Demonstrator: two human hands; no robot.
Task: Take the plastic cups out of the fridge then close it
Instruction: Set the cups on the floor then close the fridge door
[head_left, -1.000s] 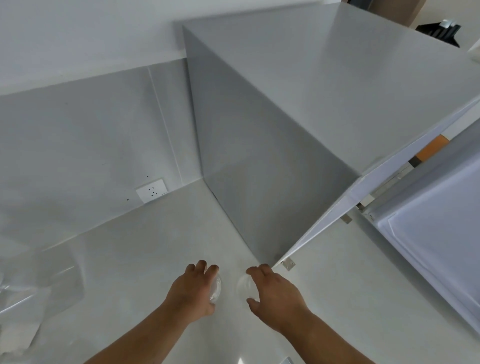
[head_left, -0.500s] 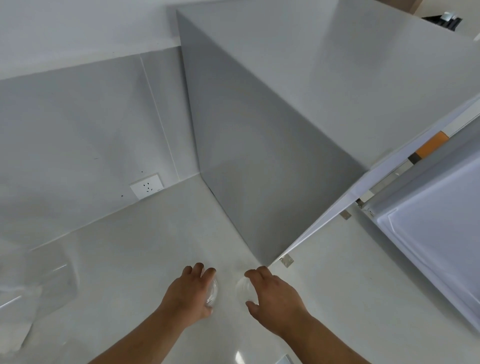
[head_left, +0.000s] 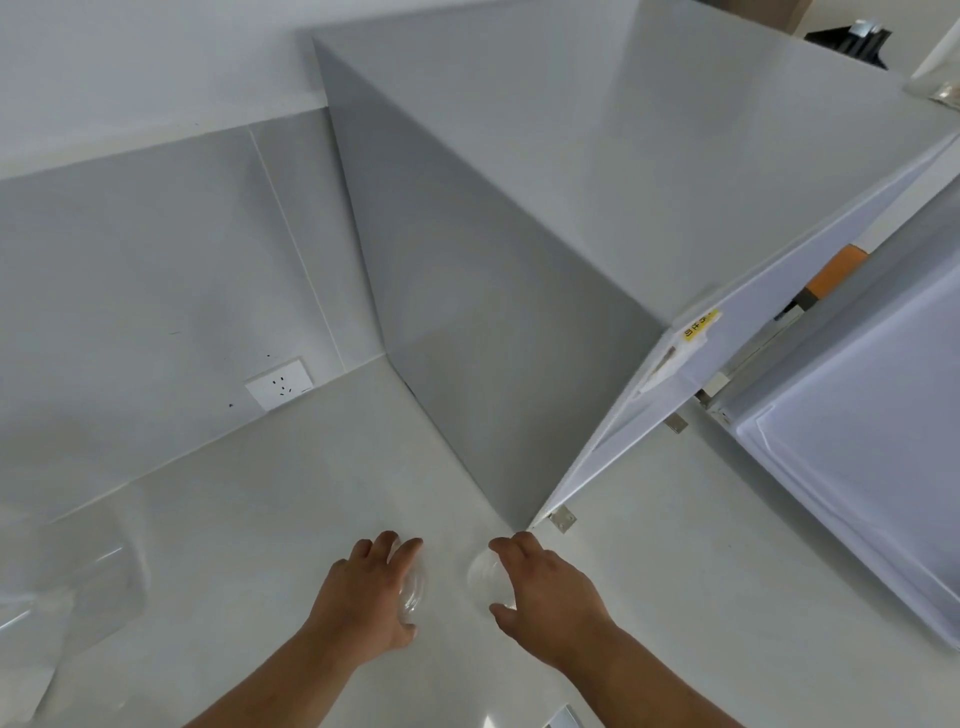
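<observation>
My left hand (head_left: 371, 597) is wrapped around a clear plastic cup (head_left: 413, 590) on the white countertop (head_left: 260, 519). My right hand (head_left: 545, 587) grips a second clear plastic cup (head_left: 483, 574) right beside it. Both cups are low over the counter, near the front left corner of the grey fridge (head_left: 493, 338). The fridge door (head_left: 857, 441) stands open at the right, its pale inner side facing me. The fridge's inside is mostly hidden behind its front edge.
A white wall socket (head_left: 280, 384) sits on the grey backsplash at the left. Clear plastic wrapping (head_left: 62, 597) lies on the counter at the far left. A glass jar (head_left: 940, 78) stands on the fridge top at the right edge.
The view shifted slightly; both hands stay at about the same spot on the counter with the cups in them.
</observation>
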